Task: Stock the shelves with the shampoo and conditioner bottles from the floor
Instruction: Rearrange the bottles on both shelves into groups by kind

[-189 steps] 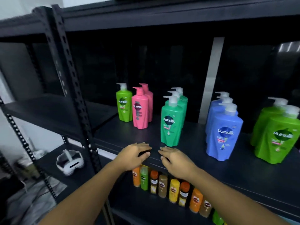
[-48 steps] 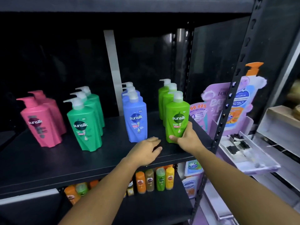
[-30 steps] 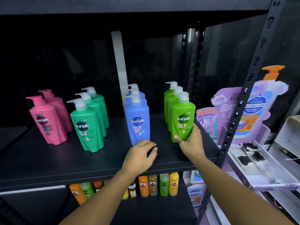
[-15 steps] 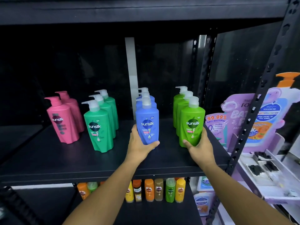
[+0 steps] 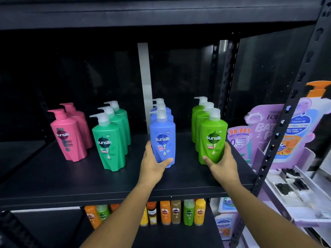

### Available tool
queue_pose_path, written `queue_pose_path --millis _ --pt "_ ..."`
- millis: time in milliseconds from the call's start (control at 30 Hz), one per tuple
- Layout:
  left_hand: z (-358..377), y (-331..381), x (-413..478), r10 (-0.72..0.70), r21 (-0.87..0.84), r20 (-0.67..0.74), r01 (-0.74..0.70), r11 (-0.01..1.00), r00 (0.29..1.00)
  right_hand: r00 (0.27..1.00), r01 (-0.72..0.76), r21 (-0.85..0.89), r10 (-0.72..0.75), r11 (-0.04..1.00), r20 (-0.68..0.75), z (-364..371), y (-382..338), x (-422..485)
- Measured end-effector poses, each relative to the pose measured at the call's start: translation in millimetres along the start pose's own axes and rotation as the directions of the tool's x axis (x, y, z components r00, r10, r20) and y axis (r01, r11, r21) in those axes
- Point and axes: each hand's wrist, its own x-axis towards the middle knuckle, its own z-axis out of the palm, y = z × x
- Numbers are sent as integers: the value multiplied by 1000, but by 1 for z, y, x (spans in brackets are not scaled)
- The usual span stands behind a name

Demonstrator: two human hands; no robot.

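Note:
Sunsilk pump bottles stand in rows running front to back on a black shelf [image 5: 53, 183]. From the left come two pink bottles [image 5: 67, 135], three teal green bottles [image 5: 109, 142], three blue bottles and three lime green bottles. My left hand [image 5: 154, 163] grips the front blue bottle [image 5: 163, 136] low on its body. My right hand [image 5: 221, 163] wraps the base of the front lime green bottle [image 5: 213, 138]. Both held bottles stand upright on the shelf.
Small orange, green, brown and yellow bottles [image 5: 175, 212] line the shelf below. A black perforated upright [image 5: 286, 119] stands at the right. Behind it is a purple cardboard soap display [image 5: 295, 133], with white trays [image 5: 293, 187] lower right.
The view shifted from the left of the shelf to its right end. My right hand took the front lime green bottle. My left hand left the shelf edge and took the front blue bottle.

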Motion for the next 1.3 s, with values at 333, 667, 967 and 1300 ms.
queue_pose_path --millis 333,667,967,1300 --pt "-3 1 -9 -32 217 45 21 976 998 961 143 -238 -192 961 -198 8 -1 -11" --pt "-46 -9 -25 -61 529 264 -91 844 963 791 577 -465 -601 671 116 11 4 -23" --pt "-112 -31 -52 -48 616 290 -149 773 956 626 770 -366 -506 523 594 17 0 -38" --pt "-152 -41 -73 -51 649 264 -138 748 963 650 741 -357 -472 569 596 84 -38 -99"
